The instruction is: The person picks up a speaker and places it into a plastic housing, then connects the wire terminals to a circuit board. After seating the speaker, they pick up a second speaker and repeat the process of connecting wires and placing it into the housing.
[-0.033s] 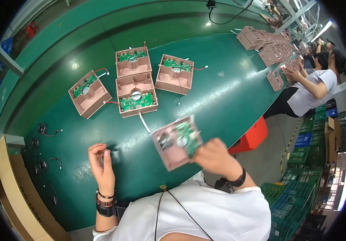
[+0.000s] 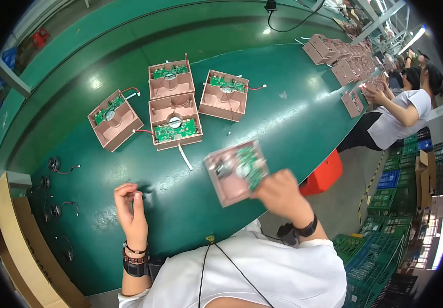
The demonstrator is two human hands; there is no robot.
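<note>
- Here's the right hand (image 2: 282,194), fingers clasped on the near right corner of a pink open box (image 2: 236,190), motion-blurred.
- That box sits in front of the person, right of the left hand (image 2: 132,218), above the green table (image 2: 283,128); whether its underside touches, I can't tell.
- Open side up, and turned askew: its left and right walls slant from far left to near right.
- Its outline looks almost square from here, so no calling its long axis. The green circuit board (image 2: 250,163) inside, though, clearly runs lengthwise along the right wall, far to near.
- A dark part (image 2: 225,169) sits at the box's left, a pale disc (image 2: 242,171) near its middle.
- Over on the left, the left hand holds nothing, fingers loosely curled, thumb raised.
- Beyond, four similar boxes: left box (image 2: 117,134), far box (image 2: 162,92), right box (image 2: 221,107), and centre box (image 2: 166,110), whose board lies at its near end; the other three carry theirs at the far end.
- Far left, round black parts (image 2: 53,164) line the table.
</note>
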